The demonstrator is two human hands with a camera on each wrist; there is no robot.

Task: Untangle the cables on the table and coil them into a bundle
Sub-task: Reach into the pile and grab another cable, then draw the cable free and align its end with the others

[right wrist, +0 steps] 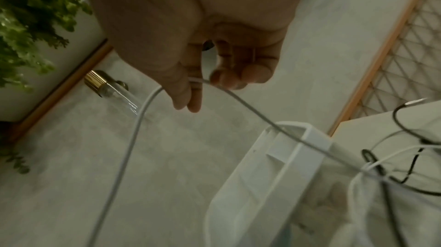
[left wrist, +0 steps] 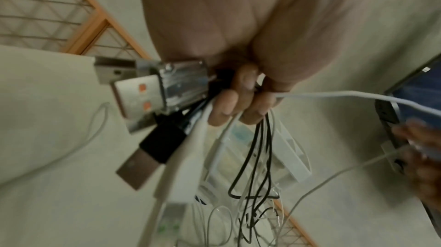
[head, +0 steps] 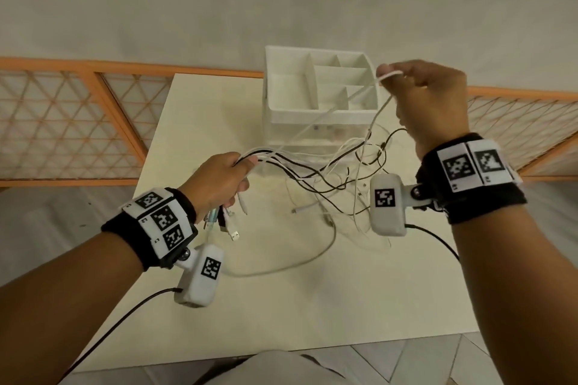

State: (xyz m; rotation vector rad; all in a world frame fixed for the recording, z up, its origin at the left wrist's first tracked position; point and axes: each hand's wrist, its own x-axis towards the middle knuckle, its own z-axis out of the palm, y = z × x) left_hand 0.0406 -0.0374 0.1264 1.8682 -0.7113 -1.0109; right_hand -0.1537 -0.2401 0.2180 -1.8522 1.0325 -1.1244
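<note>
A tangle of white and black cables hangs above the cream table. My left hand grips several of them in a fist, with USB plugs dangling below it; in the left wrist view the plugs and cords fan out under the curled fingers. My right hand is raised over the table's far right and pinches one white cable between thumb and forefinger. The right wrist view shows that cable looped over the pinching fingers.
A white compartmented organizer stands at the table's far edge, right behind the tangle. An orange-framed lattice barrier runs behind the table. One white cable end and a loose loop lie on the tabletop. A green plant shows in the right wrist view.
</note>
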